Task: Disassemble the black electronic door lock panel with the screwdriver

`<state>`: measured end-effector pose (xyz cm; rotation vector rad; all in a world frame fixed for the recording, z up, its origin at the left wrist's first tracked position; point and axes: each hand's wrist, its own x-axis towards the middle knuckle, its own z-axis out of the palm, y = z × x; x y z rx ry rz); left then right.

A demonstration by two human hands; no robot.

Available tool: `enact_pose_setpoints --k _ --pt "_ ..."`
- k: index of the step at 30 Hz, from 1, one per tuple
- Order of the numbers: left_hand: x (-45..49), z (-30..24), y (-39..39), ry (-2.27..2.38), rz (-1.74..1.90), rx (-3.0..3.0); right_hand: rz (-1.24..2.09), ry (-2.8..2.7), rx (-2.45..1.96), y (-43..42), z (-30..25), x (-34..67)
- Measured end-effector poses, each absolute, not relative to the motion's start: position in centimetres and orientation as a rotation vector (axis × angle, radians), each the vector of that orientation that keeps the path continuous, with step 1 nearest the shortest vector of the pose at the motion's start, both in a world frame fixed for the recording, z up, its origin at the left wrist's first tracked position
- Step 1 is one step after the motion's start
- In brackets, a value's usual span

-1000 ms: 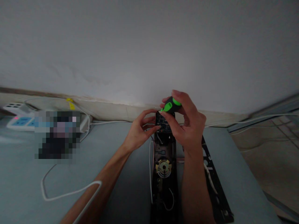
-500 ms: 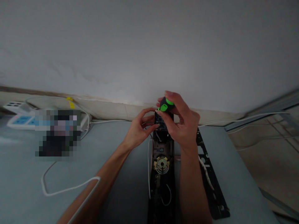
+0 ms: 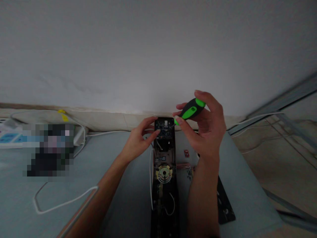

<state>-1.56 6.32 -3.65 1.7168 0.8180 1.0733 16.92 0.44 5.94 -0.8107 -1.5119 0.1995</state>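
Observation:
A long black device housing lies open in front of me, with a circuit board at its far end and a round speaker-like part in its middle. My left hand grips the far end from the left, its thumb on the board and its fingers at the edge. In my right hand is a screwdriver with a green and black handle. It is tilted, its shaft pointing down and left over the board's right side. Whether the tip touches anything, I cannot tell.
Right of the housing lie a small red board and a black panel, partly behind my right forearm. A power strip and a blurred-out item are at left. A white cable crosses my left forearm. The wall stands behind.
My right hand has moved right, tipping the screwdriver over so its shaft and more of the board show. My left hand keeps its grip. The whole view has shifted slightly.

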Motion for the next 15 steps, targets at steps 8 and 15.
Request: enact_pose_setpoints --k 8,15 --pt "-0.5 -0.8 4.2 1.053 1.407 2.241 0.278 -1.588 -1.033 -2.3 7.3 20.3" --pt "2.5 -0.2 0.6 0.453 1.026 2.561 0.346 -1.631 -1.224 -6.4 6.3 23.2"
